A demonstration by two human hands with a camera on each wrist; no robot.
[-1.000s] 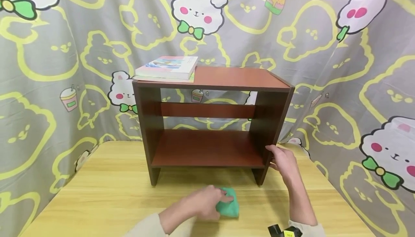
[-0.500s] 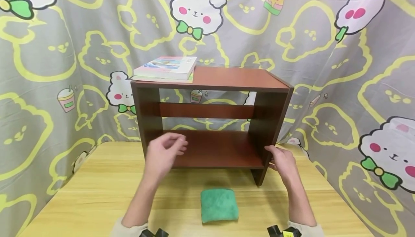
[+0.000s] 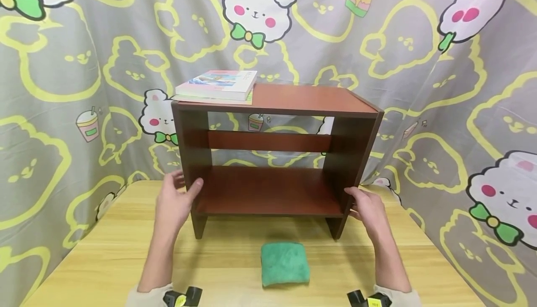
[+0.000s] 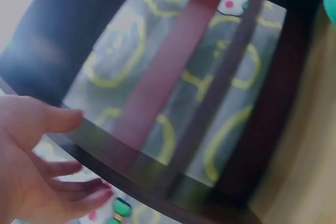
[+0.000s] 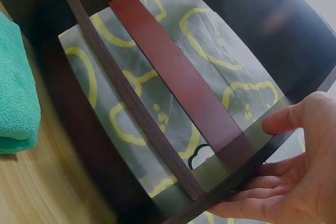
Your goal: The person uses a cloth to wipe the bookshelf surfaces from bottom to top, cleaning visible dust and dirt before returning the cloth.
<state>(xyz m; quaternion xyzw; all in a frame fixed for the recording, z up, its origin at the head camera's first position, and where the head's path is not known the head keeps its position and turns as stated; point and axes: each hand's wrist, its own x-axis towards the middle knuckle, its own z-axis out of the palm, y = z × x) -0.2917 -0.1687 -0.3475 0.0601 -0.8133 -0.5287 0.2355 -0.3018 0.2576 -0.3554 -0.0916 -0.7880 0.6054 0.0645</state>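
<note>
A dark brown wooden shelf (image 3: pixel 268 190) stands on the table, with a reddish top and lower board. My right hand (image 3: pixel 367 209) holds its right side panel, thumb on the inner face and fingers along the outside; the right wrist view shows the same hand (image 5: pixel 299 171) at the panel edge. At the left side panel is my left hand (image 3: pixel 174 204), thumb by the front edge and fingers spread outside. In the blurred left wrist view that hand (image 4: pixel 31 156) has its fingers extended beside the panel. A folded green cloth (image 3: pixel 285 263) lies in front of the shelf.
Two stacked books (image 3: pixel 216 85) lie on the shelf's top at the left. The light wooden table (image 3: pixel 113 251) extends around the shelf. A grey patterned curtain (image 3: pixel 335 41) hangs behind and on both sides.
My left hand let go of the green cloth, leaving it lying flatter, and moved up and left to the shelf's left panel. My right hand stayed at the right panel.
</note>
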